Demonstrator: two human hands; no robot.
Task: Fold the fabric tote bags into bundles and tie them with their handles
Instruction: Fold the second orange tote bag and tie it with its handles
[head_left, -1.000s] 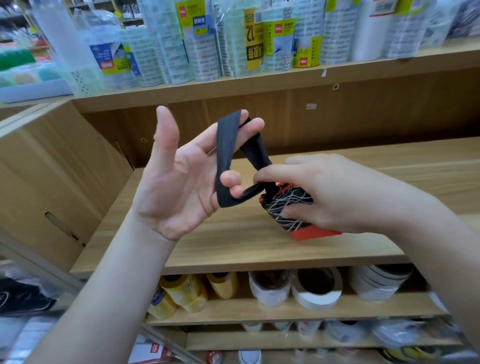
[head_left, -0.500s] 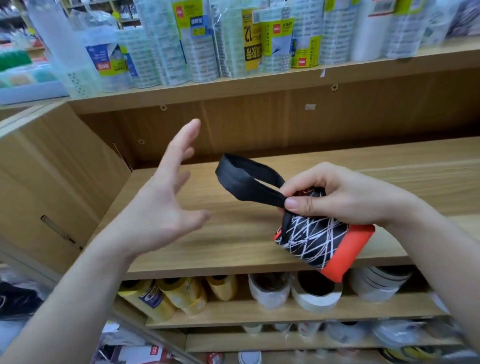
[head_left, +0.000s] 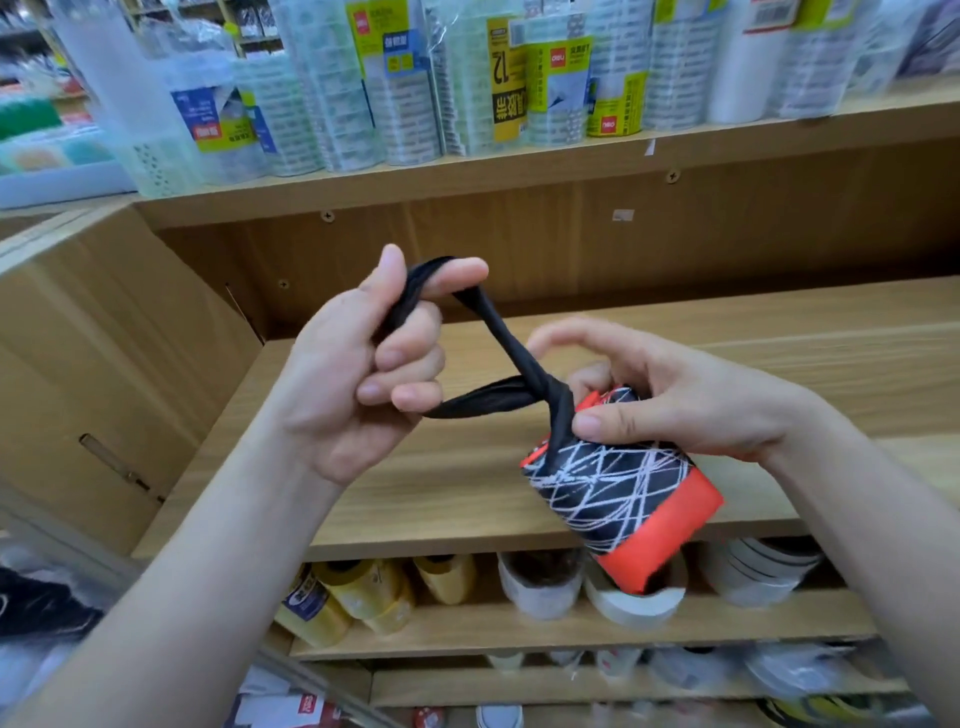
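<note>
Black and red cloth bag (head_left: 613, 493), rolled into a bundle, is held in the air just over the near edge of the wooden shelf (head_left: 415, 499). The right hand (head_left: 685, 400) curls round its top. A moment ago the left hand (head_left: 353, 384) was open and apart. Now its fingers (head_left: 410, 358) grip the black handle (head_left: 498, 338) and pull it tight, so I think the tying has begun.

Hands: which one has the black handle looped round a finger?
The left hand: the black handle loops over its forefinger, while the right hand grips the rolled tote bag instead.
</note>
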